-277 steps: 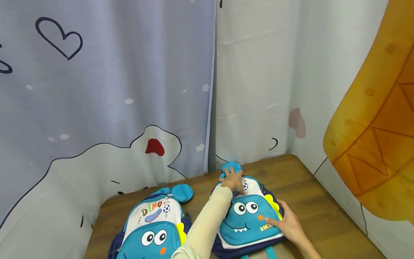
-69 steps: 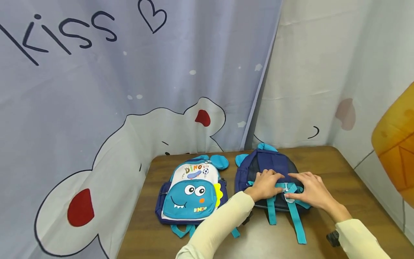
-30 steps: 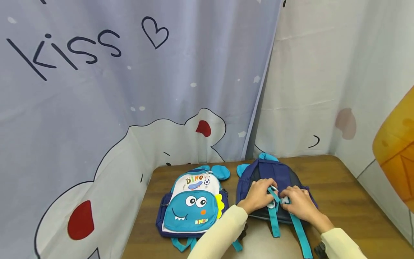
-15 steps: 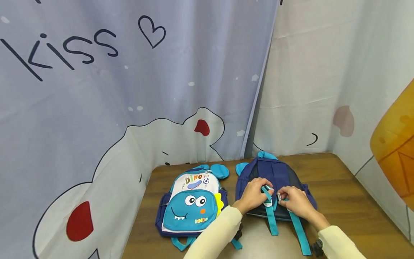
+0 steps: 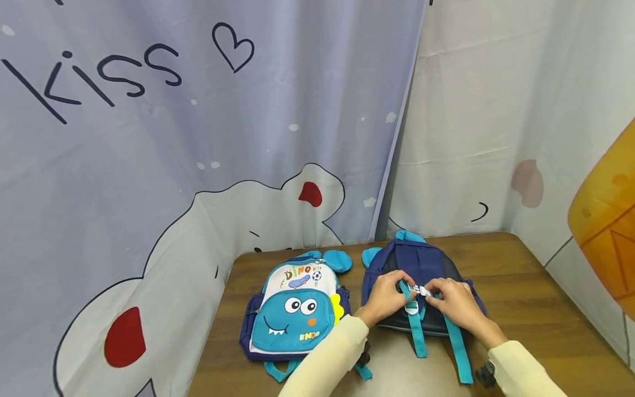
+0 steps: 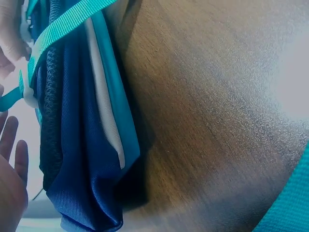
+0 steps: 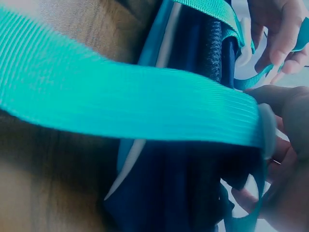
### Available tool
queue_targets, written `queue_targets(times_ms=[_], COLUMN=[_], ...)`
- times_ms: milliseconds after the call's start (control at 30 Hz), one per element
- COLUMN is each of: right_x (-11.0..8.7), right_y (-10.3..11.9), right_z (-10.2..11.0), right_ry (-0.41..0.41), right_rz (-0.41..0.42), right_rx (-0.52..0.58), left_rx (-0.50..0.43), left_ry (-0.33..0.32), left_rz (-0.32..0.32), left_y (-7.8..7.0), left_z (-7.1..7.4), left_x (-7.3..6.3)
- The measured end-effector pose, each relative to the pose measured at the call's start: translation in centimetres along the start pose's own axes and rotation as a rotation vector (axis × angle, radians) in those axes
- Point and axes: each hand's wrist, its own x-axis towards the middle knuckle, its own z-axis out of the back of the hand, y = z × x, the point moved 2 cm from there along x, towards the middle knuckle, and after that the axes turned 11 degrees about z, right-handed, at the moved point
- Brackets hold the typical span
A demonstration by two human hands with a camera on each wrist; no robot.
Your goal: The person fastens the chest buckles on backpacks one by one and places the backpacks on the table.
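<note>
The right-hand navy backpack (image 5: 419,262) lies face down on the table, its straps upward. Over its lower back, my left hand (image 5: 389,295) pinches one part of a white plastic buckle (image 5: 420,290). My right hand (image 5: 456,303) pinches the other part, and the two parts meet end to end between my fingertips. From the buckle's two sides a left teal strap (image 5: 416,333) and a right teal strap (image 5: 458,353) hang down toward me. In the right wrist view a wide teal strap (image 7: 169,104) runs through a white adjuster (image 7: 268,128) beside my right fingers.
Left of it, a second backpack (image 5: 292,320) with a dinosaur face lies face up, partly behind my left sleeve (image 5: 329,353). A wooden table (image 5: 536,309) holds both. Printed curtains (image 5: 297,82) hang close behind its back edge.
The right backpack, face up at first, has been turned over. My hands took hold of the buckle parts, which were apart half a second ago and now meet.
</note>
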Motion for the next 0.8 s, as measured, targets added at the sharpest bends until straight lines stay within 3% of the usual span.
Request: queue_targets(times_ms=[167,467,633,800], right_x=[0.2,0.3,0.0,0.7], right_y=[0.3,0.0,-0.1,-0.3], right_z=[0.0,0.0,0.1,0.1], right_ry=[-0.006,-0.014,0.016,0.108], right_rz=[0.018,0.074,0.064,0.084], right_rx=[-0.026,-0.046,-0.059,-0.059], left_rx=[-0.050,-0.048,-0.010,0.086], left_ry=[0.000,-0.006,-0.001,-0.016], left_rz=[0.021,0.063,0.107,0.126], left_y=[0.2,0.3,0.0,0.0], left_z=[0.1,0.0,-0.9,-1.3], left_x=[-0.2,-0.1,-0.6,-0.6])
